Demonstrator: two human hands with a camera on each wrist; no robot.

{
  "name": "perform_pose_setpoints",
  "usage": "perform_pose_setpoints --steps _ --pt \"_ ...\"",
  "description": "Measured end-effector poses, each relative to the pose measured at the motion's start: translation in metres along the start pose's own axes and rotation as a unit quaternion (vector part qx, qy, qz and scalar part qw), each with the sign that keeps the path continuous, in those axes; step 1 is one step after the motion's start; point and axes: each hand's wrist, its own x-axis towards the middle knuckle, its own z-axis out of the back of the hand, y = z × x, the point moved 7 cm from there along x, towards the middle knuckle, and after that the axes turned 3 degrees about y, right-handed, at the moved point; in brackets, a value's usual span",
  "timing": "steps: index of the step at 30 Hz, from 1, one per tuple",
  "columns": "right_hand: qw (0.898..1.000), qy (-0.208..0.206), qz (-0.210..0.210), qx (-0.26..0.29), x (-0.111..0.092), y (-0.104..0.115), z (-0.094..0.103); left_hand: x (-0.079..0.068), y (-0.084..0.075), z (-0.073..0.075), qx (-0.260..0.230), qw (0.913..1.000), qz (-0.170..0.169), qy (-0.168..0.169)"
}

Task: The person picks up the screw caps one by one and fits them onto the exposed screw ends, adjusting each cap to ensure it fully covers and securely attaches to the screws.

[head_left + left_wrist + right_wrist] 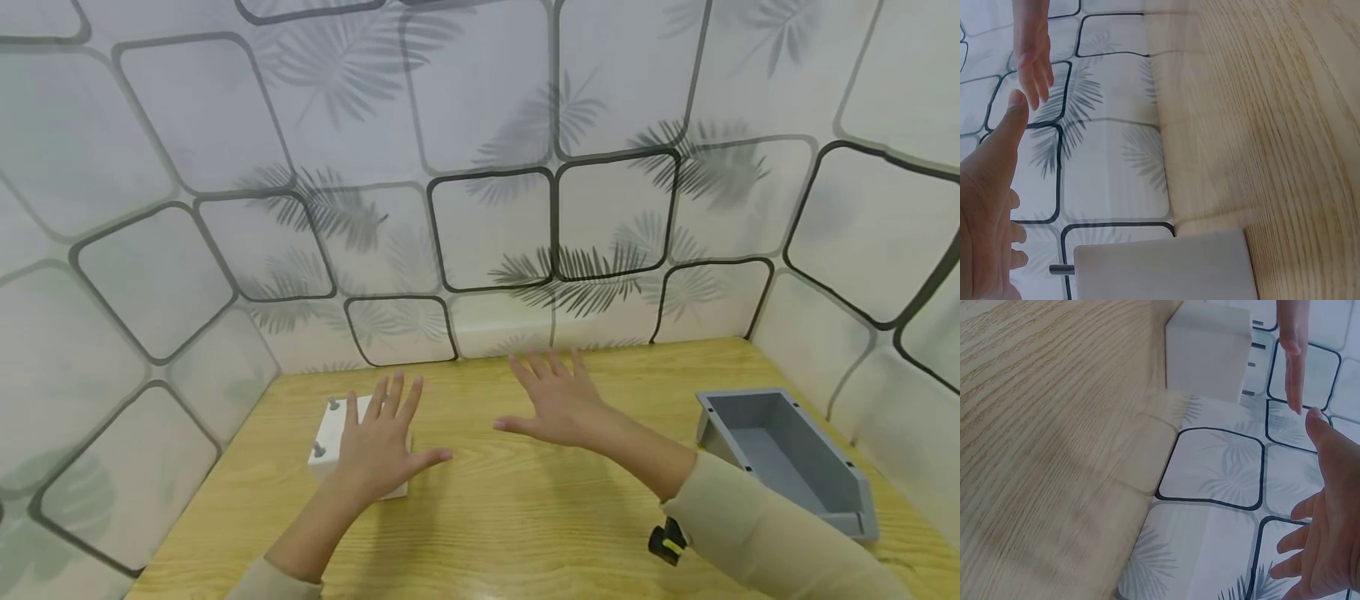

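Currently, the left hand (pixel 378 450) hovers, grip spread, above a white box (pixel 334 431) with upright bolts (pixel 319 450) on the wooden surface (pixel 480 533); the right hand (pixel 561 407), grip likewise spread, is raised over the surface, a grey bin (pixel 776 462) to its right.

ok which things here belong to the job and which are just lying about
Probably part of the job:
- white block with bolts, nearest the left hand; neither it nor the right hand holds anything

Seemingly just lying about:
- grey bin, untouched
- black-and-yellow object, partly hidden by the right sleeve
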Motion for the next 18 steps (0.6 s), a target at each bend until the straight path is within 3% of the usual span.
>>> perform_pose_setpoints --steps 8,18 --pt "1.0 0.009 0.002 0.006 0.011 0.008 -0.002 0.001 0.007 0.005 0.02 0.9998 0.003 -0.008" --pt "1.0 0.01 -0.001 0.013 0.018 0.011 -0.004 -0.003 0.016 0.009 0.009 0.9998 0.016 -0.009"
